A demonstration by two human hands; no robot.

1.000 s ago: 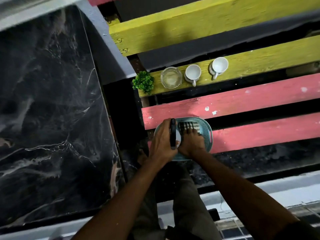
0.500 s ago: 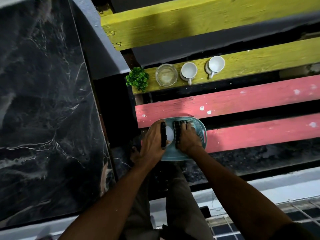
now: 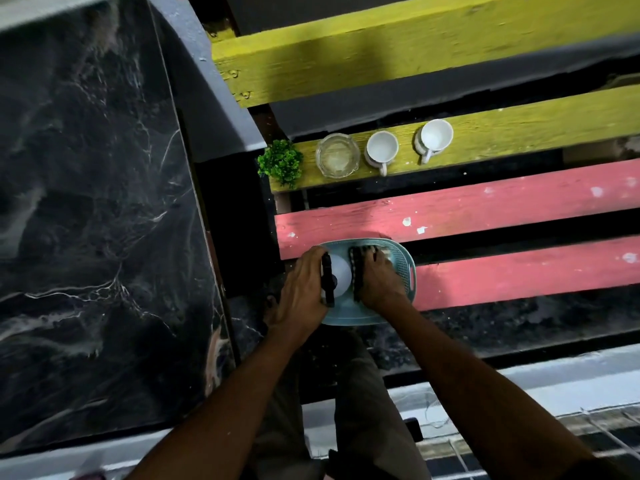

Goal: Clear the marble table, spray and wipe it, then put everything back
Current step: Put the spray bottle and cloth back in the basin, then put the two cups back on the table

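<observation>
The black marble table (image 3: 97, 209) fills the left side, and its top is bare. To its right a teal plastic basket (image 3: 406, 271) rests on the red bench slats. My left hand (image 3: 303, 289) is wrapped around a white spray bottle (image 3: 338, 277) with a black trigger, standing in the basket's left half. My right hand (image 3: 379, 280) lies in the basket with its fingers curled on a dark checked cloth (image 3: 356, 268). A small green plant (image 3: 280, 162), a glass ashtray (image 3: 336, 154) and two white cups (image 3: 381, 148) (image 3: 435, 135) stand in a row on a yellow slat.
The bench has yellow slats (image 3: 519, 123) at the back and red slats (image 3: 502, 202) in front, with dark gaps between them. A grey ledge (image 3: 204, 98) borders the table's right edge. My legs are below, over a dark speckled floor (image 3: 502, 327).
Both hands stay in the basket, the left on the bottle and the right on the cloth. The view has shifted slightly; nothing has left the basket.
</observation>
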